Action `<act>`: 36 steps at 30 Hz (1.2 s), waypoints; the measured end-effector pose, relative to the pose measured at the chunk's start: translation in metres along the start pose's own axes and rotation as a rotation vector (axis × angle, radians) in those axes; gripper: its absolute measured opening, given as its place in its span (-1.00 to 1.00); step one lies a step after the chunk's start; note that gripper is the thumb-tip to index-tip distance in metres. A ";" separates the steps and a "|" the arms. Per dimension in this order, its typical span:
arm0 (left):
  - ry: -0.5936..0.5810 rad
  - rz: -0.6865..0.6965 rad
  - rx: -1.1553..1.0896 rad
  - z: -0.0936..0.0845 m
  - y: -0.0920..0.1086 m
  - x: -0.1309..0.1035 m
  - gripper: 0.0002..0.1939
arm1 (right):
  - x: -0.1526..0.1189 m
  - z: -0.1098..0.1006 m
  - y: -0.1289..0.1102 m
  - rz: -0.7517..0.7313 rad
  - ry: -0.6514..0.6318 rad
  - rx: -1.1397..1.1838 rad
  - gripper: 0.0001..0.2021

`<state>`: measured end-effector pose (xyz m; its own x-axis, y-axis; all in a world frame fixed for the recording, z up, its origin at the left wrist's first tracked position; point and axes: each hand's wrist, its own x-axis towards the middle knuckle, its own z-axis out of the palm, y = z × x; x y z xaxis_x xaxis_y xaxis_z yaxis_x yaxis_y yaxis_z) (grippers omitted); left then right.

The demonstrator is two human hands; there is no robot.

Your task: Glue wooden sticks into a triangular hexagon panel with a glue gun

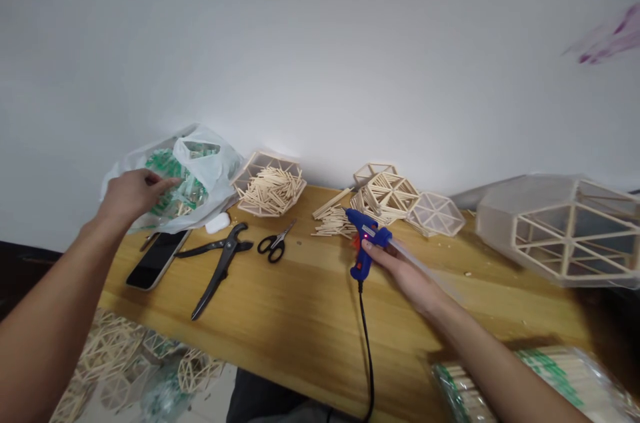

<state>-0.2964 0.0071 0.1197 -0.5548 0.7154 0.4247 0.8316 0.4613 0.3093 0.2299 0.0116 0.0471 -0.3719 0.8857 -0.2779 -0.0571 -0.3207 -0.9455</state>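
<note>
My right hand (390, 263) is wrapped around a blue hot glue gun (369, 231), with a clear glue stick (417, 259) poking out of its back. A small red light glows on the gun, whose nozzle points to the upper left. At the far left, my left hand (133, 193) is over an open white plastic bag (217, 173) full of green and clear wrappers (165, 166). Its fingers are pinched together; whatever is between them is too small to make out. Small wooden sticks (333, 221) lie in a loose pile beyond the gun's nozzle.
Left of centre lie a phone (157, 259), pliers-like cutters (223, 263) and scissors (274, 246). A stick-filled hexagonal tray (250, 173) and wooden frames (435, 213) line the wall. A large frame (545, 236) stands right, packaged sticks (555, 376) at front right. The gun's cord (367, 343) hangs toward me.
</note>
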 end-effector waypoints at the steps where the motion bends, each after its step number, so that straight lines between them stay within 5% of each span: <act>1: -0.052 -0.086 0.088 -0.006 0.006 0.000 -0.25 | 0.000 0.000 0.000 0.038 0.013 0.094 -0.55; 2: -0.051 -0.147 0.144 -0.013 0.015 -0.002 -0.27 | 0.001 0.000 -0.001 0.076 0.020 0.188 -0.53; 4: 0.161 -0.162 0.096 -0.028 0.038 -0.014 -0.37 | 0.001 0.000 -0.003 0.137 0.020 0.334 -0.55; 7: 0.294 -0.070 -0.315 -0.040 0.087 -0.060 -0.49 | 0.002 -0.001 -0.007 0.162 0.004 0.420 -0.59; 9: 0.140 0.094 -0.590 -0.035 0.125 -0.106 -0.63 | 0.003 -0.002 -0.009 0.166 0.002 0.419 -0.60; 13: -0.505 0.336 -0.935 0.005 0.194 -0.183 -0.86 | 0.003 -0.004 -0.011 0.133 -0.015 0.365 -0.68; 16: -0.590 0.262 -1.111 0.044 0.220 -0.199 -0.83 | 0.002 -0.005 -0.013 0.096 -0.010 0.341 -0.72; 22: -0.489 0.238 -1.122 0.079 0.210 -0.200 -0.84 | 0.000 -0.005 -0.012 0.042 0.022 0.208 -0.61; 36: -0.371 0.422 -1.012 0.077 0.201 -0.210 -0.88 | 0.001 -0.002 -0.007 0.109 0.053 -0.005 -0.55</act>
<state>-0.0108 -0.0101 0.0275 -0.0565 0.9000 0.4323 0.4555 -0.3620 0.8133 0.2318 0.0153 0.0534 -0.3259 0.8623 -0.3876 -0.0141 -0.4143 -0.9100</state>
